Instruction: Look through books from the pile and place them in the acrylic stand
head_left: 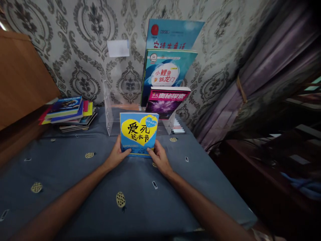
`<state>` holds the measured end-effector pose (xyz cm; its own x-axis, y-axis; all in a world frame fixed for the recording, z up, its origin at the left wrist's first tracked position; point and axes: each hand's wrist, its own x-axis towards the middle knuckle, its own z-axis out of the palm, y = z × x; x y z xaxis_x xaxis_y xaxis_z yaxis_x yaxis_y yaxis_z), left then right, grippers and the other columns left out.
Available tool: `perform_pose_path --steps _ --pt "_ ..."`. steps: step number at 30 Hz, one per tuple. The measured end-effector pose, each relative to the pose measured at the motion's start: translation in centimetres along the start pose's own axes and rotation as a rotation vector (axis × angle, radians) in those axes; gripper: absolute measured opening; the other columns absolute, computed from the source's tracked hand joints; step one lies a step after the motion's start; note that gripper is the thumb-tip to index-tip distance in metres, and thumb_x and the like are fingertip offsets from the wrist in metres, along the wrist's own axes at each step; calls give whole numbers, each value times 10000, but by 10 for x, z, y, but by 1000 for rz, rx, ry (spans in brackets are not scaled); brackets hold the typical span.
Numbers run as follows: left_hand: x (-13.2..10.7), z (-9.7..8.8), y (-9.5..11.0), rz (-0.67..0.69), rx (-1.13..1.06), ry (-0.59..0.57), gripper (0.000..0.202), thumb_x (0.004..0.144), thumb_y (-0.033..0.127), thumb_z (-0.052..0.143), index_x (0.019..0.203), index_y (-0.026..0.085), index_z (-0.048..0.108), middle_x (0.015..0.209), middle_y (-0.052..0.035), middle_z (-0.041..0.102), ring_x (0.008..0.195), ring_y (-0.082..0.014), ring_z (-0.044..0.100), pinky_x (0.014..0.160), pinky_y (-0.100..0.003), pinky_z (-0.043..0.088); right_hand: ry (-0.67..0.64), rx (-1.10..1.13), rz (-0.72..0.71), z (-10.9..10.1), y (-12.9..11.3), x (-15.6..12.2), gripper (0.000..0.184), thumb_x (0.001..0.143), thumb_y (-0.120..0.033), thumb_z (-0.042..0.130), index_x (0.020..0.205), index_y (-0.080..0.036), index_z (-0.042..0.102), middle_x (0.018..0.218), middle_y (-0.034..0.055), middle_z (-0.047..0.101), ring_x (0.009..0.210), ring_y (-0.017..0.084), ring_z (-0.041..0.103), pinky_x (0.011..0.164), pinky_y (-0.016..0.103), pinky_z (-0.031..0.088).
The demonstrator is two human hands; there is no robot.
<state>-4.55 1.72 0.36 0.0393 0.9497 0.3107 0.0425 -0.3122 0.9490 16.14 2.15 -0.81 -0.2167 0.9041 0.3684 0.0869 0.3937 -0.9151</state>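
Observation:
A blue book [125,142] with a yellow heart on its cover is held upright, facing me. My left hand [117,154] grips its lower left corner, thumb across the front. On the lower right, my right hand [160,157] holds it the same way; the other fingers of both hands are mostly behind the book. Just beyond stands a clear tiered rack [108,113]. On its right side lean a purple book [163,103], a teal book [170,65] behind it, and a taller blue book [180,30] at the back.
A pile of books [67,108] lies at the back left of the cloth-covered table [100,197]. A patterned wall [92,20] rises behind, with a white card [118,48] in front of it. A tied purple curtain [225,103] hangs on the right; a wooden panel [25,77] stands left.

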Motion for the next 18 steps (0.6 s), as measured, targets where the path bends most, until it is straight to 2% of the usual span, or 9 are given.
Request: perform_pose_path --steps 5,9,13,18 --pt "-2 1 -1 -1 5 15 740 719 309 739 1370 190 407 1318 -102 570 1270 -270 525 1120 -393 399 14 -3 -23 0 -1 0 298 905 -378 537 1163 -229 551 1138 66 680 1025 234 637 930 407 529" --pt "-6 5 -3 14 27 43 716 756 310 713 1376 189 376 1383 -120 517 1312 -275 488 1151 -415 365 11 -12 -21 0 -2 -2 269 913 -382 520 1130 -226 547 1067 53 672 943 221 636 891 392 530" --pt "-12 6 -3 29 93 66 637 794 302 697 1352 192 408 1341 -118 547 1314 -281 484 1162 -430 349 37 -92 -15 -1 -3 -6 204 925 -385 503 1053 -231 536 904 24 648 811 206 607 782 357 532" --pt "-15 7 -6 50 66 82 633 788 280 714 1347 223 423 1264 -98 596 1294 -290 500 1085 -409 438 44 -204 -12 -2 -3 -10 191 939 -374 479 1070 -239 515 767 -4 619 691 190 572 648 309 501"
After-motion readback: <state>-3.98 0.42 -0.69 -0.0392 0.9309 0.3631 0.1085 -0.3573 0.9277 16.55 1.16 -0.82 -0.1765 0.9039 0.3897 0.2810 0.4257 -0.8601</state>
